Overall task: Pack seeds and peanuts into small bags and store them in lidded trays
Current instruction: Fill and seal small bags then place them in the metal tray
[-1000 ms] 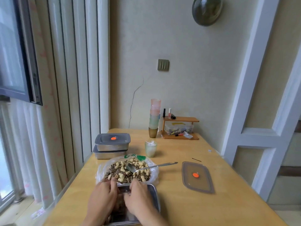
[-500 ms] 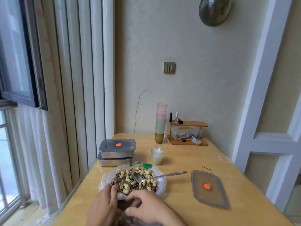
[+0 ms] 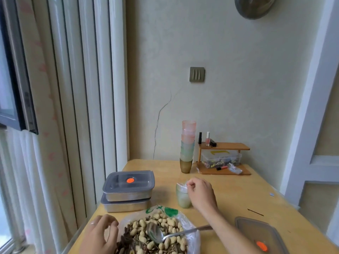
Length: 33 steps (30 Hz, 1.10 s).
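Note:
A clear plastic bag (image 3: 190,224) of peanuts and dark seeds lies open at the near table edge, a metal spoon (image 3: 156,235) resting in it. My left hand (image 3: 100,235) hovers at the bag's left side, fingers loosely curled, holding nothing. My right hand (image 3: 200,193) reaches forward and pinches a small clear bag (image 3: 180,185) at the rim of a pale green cup (image 3: 182,198). Two lidded steel trays (image 3: 128,189) stand stacked at the left. A loose grey lid (image 3: 260,233) with an orange dot lies at the right.
A stack of coloured cups (image 3: 188,145) stands at the back by the wall. Beside it a small wooden shelf (image 3: 223,158) holds nail polish bottles and a clear box. A thin dark stick (image 3: 255,212) lies on the wooden table (image 3: 238,195). Curtains and a window frame run along the left.
My right hand left the near tray and reached forward to the small bag in the cup. My left hand lifted to the bag's left side. The view tilted up, hiding the open tray.

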Motion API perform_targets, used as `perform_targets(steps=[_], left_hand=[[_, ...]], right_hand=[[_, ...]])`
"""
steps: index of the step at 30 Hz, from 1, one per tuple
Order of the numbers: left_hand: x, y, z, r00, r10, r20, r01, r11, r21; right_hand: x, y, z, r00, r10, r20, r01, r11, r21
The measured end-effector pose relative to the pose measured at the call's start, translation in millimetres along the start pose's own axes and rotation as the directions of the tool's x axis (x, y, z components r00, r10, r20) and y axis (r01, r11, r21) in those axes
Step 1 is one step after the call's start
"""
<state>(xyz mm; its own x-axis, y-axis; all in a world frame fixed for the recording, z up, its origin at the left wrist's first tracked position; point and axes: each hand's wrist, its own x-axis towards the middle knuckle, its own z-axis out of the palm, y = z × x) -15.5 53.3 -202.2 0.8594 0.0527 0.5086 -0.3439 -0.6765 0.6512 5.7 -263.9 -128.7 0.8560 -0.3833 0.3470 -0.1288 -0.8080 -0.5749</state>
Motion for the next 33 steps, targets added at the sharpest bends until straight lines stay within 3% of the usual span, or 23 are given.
perform_targets(steps=[7,18,25,27,29,31,33], left_hand=[[0,-14,18,0.999,-0.002,-0.032,-0.003,0.990,-0.142],[2,-21,24,0.999,-0.013,-0.029,0.010,0.994,-0.109],[4,-25,27,0.998,-0.066,-0.013,0.064,0.988,-0.143],[2,-27,27,0.998,-0.004,-0.069,-0.005,0.990,-0.139],[0,-24,21,0.992,0.062,-0.114,-0.081,0.982,-0.168],[-1,-20,16,0.982,0.111,-0.155,-0.139,0.972,-0.187],[-1,-4,7,0.979,0.128,-0.159,-0.161,0.962,-0.220]], right_hand=[[44,7,20,0.975,0.040,0.219,-0.005,0.987,-0.158],[52,-2,11,0.995,0.068,0.077,-0.083,0.971,0.225],[53,-10,16,0.994,0.105,-0.018,-0.096,0.959,0.266],[45,-17,14,0.995,0.101,-0.022,-0.088,0.939,0.332],[28,-31,8,0.998,0.049,0.037,-0.060,0.914,0.400],[5,-46,1,0.979,-0.034,0.202,-0.069,0.874,0.481],[-20,-58,-5,0.893,-0.133,0.429,-0.162,0.796,0.583]])
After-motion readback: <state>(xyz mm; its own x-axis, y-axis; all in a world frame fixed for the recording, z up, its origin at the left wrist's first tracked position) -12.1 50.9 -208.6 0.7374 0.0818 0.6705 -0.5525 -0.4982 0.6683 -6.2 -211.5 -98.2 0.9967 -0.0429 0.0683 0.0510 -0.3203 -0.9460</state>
